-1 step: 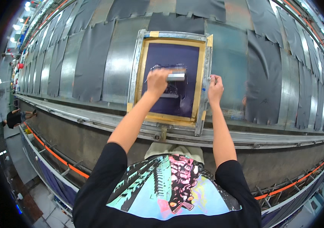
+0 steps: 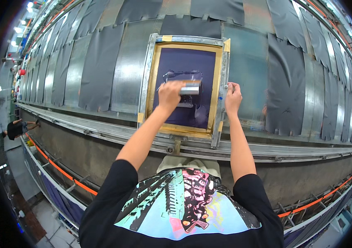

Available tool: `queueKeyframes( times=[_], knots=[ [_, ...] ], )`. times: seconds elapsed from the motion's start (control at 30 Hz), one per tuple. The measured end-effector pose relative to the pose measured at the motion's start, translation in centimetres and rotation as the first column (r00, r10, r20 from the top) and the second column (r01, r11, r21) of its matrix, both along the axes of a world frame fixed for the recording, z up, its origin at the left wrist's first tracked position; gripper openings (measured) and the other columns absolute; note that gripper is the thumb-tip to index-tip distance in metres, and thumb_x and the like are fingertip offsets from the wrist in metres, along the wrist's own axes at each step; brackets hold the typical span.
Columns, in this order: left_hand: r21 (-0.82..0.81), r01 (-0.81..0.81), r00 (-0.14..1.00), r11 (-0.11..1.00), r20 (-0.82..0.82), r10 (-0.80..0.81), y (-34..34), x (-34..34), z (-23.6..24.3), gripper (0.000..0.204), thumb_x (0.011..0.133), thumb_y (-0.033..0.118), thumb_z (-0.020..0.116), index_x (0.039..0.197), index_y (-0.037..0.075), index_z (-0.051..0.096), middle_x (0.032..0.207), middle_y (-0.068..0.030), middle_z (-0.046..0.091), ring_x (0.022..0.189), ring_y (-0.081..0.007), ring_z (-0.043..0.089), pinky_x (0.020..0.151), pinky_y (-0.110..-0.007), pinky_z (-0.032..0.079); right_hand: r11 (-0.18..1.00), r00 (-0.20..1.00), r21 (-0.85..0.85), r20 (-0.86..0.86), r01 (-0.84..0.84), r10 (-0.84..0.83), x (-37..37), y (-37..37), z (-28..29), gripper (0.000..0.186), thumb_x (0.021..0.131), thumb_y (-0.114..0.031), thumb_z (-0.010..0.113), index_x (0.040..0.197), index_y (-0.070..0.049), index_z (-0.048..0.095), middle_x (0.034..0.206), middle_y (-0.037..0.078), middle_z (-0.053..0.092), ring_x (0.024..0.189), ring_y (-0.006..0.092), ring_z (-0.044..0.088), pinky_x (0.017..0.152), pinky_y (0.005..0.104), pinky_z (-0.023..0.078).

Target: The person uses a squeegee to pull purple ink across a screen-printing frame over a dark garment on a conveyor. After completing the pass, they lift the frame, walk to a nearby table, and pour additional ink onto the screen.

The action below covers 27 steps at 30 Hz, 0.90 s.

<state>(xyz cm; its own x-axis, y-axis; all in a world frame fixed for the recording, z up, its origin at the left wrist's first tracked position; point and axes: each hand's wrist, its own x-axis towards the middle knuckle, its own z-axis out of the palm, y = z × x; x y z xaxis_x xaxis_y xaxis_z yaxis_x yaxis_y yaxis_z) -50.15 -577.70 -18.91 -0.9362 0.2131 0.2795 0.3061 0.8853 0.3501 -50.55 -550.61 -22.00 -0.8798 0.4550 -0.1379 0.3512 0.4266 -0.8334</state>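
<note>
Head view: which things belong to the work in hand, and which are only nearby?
Belonging:
- straight silver bar, in left hand
- grey rectangular metal frame with dark purple screen, right hand at its edge
- probably flat dark grey sheets

Nearby:
- small round red object
- long orange strip

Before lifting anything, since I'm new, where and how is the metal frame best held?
Probably by the middles of both side rails, coming from outside left and right: they are long, straight and narrow, while the dark panel between carries glossy smears.
</note>
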Motion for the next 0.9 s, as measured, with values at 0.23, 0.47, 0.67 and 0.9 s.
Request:
queueKeyframes(
  times=[0.23, 0.47, 0.67, 0.9],
  knots=[
    [0.07, 0.056, 0.998, 0.996, 0.029, -0.058, -1.1, 4.9, 0.6, 0.034, 0.08, -0.005, 0.063, 0.102, 0.015, 0.079, 0.107, -0.002, 0.079, 0.102, -0.0223, 0.073, 0.087, -0.041, 0.052, 0.998, 0.994, -0.013, -0.094, 0.057, -0.058, -0.5, 0.4, -1.1, 0.024, 0.106, -0.028, 0.055, 0.109, -0.008, 0.069, 0.085, 0.014, 0.074, 0.073, 0.0301, 0.069, 0.073, 0.0431, 0.052],
    [-0.084, -0.025, 0.998, 0.996, 0.052, 0.029, -0.5, -2.5, 1.9, 0.028, 0.086, 0.003, 0.062, 0.1, 0.018, 0.081, 0.096, -0.0019, 0.076, 0.093, -0.0259, 0.07, 0.08, -0.043, 0.052, 0.997, 0.995, -0.078, -0.095, -0.005, -0.002, 0.5, -0.5, -0.1, 0.026, 0.106, -0.029, 0.056, 0.109, -0.008, 0.069, 0.085, 0.015, 0.073, 0.075, 0.0321, 0.069, 0.075, 0.0438, 0.053],
    [-0.053, 0.071, 0.995, 0.996, 0.072, -0.067, -0.2, 7.0, 0.8, 0.026, 0.088, 0.003, 0.061, 0.102, 0.018, 0.076, 0.104, 0.0007, 0.075, 0.099, -0.0234, 0.069, 0.083, -0.041, 0.049, 0.998, 1.0, -0.058, -0.011, 0.012, -0.013, -1.1, 1.0, -1.6, 0.025, 0.105, -0.029, 0.058, 0.109, -0.008, 0.07, 0.091, 0.013, 0.073, 0.085, 0.0301, 0.07, 0.084, 0.0426, 0.052],
    [0.136, 0.146, 0.983, 0.98, 0.096, -0.159, -5.6, 12.6, 3.5, 0.039, 0.082, 0.0, 0.064, 0.118, 0.012, 0.073, 0.124, -0.0035, 0.073, 0.118, -0.025, 0.066, 0.097, -0.042, 0.05, 0.993, 0.963, 0.103, -0.256, -0.062, 0.086, -2.4, -2.0, 3.4, 0.025, 0.105, -0.027, 0.059, 0.111, -0.007, 0.072, 0.098, 0.012, 0.074, 0.092, 0.0245, 0.069, 0.087, 0.0392, 0.052]
  ],
)
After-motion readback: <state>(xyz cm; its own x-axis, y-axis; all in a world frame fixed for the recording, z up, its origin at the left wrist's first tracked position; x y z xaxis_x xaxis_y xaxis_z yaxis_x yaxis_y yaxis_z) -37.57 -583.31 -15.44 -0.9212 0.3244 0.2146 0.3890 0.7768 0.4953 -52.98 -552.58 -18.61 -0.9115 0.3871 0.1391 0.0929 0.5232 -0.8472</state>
